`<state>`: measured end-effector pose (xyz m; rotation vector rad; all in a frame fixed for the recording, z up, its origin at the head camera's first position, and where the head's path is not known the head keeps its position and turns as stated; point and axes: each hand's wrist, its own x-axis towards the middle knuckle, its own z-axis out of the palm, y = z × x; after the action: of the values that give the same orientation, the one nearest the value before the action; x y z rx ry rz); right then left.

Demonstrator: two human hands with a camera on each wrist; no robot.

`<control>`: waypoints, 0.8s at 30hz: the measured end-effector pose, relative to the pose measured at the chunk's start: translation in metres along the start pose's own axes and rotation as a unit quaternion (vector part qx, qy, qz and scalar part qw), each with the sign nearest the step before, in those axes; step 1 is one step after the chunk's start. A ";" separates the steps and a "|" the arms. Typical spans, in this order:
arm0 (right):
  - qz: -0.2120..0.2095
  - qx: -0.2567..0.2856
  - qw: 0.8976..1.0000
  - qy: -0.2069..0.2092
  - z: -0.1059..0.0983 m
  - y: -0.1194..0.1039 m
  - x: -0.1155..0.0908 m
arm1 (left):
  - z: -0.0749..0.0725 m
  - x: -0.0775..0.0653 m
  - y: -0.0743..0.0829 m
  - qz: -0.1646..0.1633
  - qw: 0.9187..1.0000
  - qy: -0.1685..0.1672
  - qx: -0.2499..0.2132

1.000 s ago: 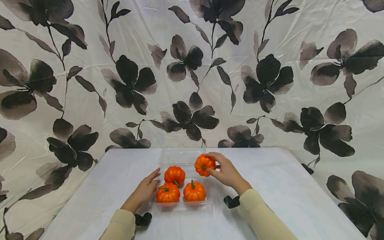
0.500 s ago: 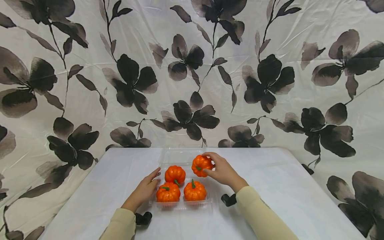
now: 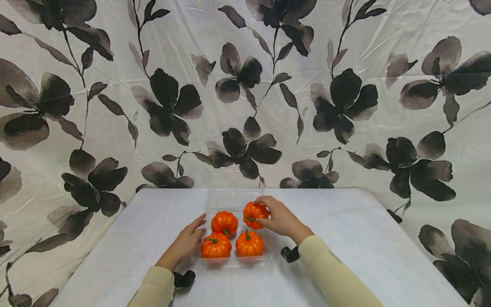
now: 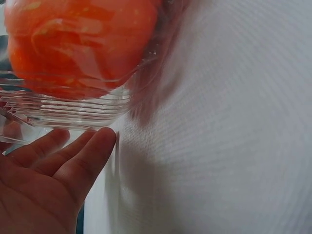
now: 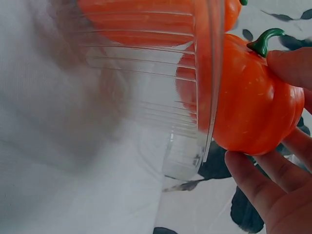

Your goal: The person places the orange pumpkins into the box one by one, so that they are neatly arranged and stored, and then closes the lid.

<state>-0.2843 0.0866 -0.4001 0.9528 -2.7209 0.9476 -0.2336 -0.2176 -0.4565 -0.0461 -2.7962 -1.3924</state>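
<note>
My right hand (image 3: 284, 219) grips a small orange toy pumpkin (image 3: 251, 215) with a green stem, thumb on the near side. In the right wrist view this pumpkin (image 5: 256, 97) sits partly above the rim of the clear plastic container (image 5: 141, 61), its lower part showing through the wall. Three similar pumpkins stand in the container: one back left (image 3: 223, 222), one front left (image 3: 215, 246), one front right (image 3: 250, 244). My left hand (image 3: 185, 245) touches the container's left side; in the left wrist view its straight fingers (image 4: 87, 161) rest against the ribbed wall (image 4: 73, 114).
The container's clear lid (image 3: 232, 199) lies folded back behind it. A white tabletop (image 3: 330, 264) spreads around the container. Behind the table hangs a floral cloth (image 3: 291, 128). Black wrist cameras (image 3: 185, 279) sit below each wrist.
My right hand has moved left and down with its pumpkin, bringing it lower over the container's back right spot. The left hand stays at the container's side.
</note>
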 end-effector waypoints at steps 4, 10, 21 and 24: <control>-0.006 -0.010 1.000 -0.005 0.001 -0.001 0.000 | 0.000 -0.001 0.001 -0.001 1.000 0.000 0.001; -0.013 -0.022 1.000 -0.010 0.003 -0.003 0.001 | 0.000 -0.001 0.001 0.002 1.000 0.005 0.002; -0.017 -0.015 0.999 -0.022 0.008 -0.003 0.002 | -0.001 0.000 0.000 0.007 1.000 0.001 -0.002; -0.020 -0.017 0.999 -0.026 0.010 -0.002 0.003 | -0.002 -0.001 0.001 0.008 1.000 0.002 -0.002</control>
<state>-0.2843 0.0774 -0.4061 1.0373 -2.7398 0.8784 -0.2327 -0.2182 -0.4546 -0.0661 -2.7832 -1.3934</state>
